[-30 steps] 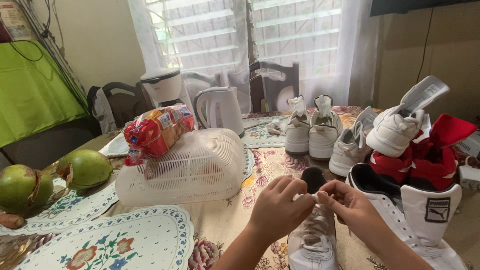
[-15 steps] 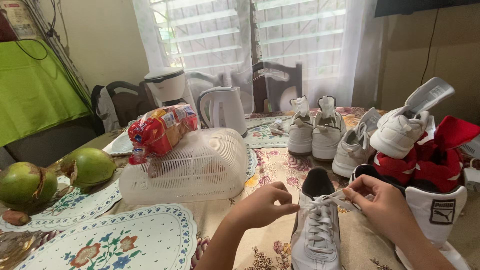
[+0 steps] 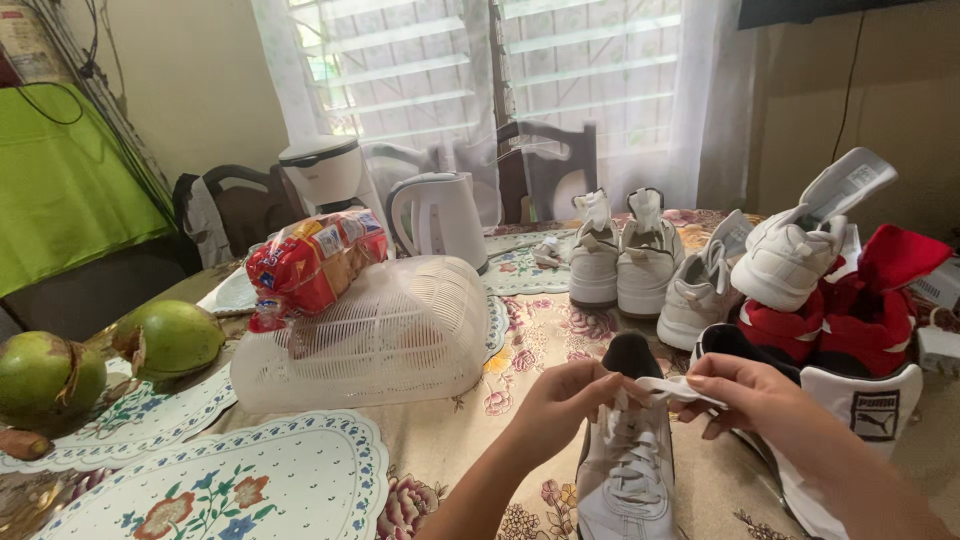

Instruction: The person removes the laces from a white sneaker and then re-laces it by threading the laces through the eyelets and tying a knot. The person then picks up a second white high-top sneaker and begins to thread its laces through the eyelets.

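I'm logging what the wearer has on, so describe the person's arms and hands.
Both forearms come up from the bottom edge bare, no sleeves in view. The left hand and right hand wear no gloves, and no rings, watch or bracelets show. Fingernails look short and unpainted.

The white sneaker [image 3: 628, 470] looks like smooth, matt leather, and its flat laces [image 3: 672, 388] are woven cloth. The food cover [image 3: 370, 335] is ribbed, translucent plastic with a crinkly, glossy plastic bread bag [image 3: 312, 265] on top. The kettle [image 3: 437, 215] is smooth, shiny plastic. A printed floral cloth covers the table [image 3: 545, 330].
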